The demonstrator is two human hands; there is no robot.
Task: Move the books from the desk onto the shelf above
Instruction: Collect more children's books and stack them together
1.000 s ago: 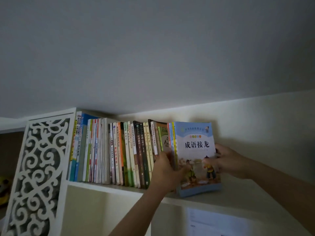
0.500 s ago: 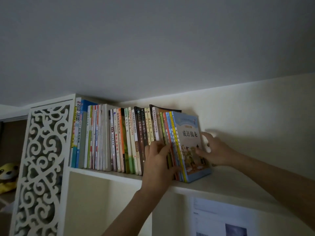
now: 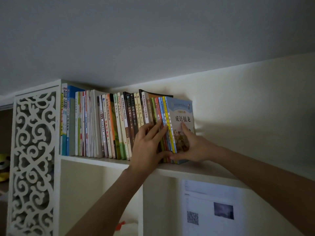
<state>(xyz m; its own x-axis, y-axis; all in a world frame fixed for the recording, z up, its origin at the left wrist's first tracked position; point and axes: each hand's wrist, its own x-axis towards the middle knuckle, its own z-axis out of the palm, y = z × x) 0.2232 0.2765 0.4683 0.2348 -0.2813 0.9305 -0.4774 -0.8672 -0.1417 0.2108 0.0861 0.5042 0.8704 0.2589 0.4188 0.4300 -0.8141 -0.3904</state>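
1. I see the books standing upright in a row on the white shelf, spines out.
2. My left hand lies flat, fingers spread against the thin spines at the row's right end, gripping nothing.
3. My right hand presses open-palmed on the blue cover of the end book.
4. A carved white panel closes the shelf's left side.
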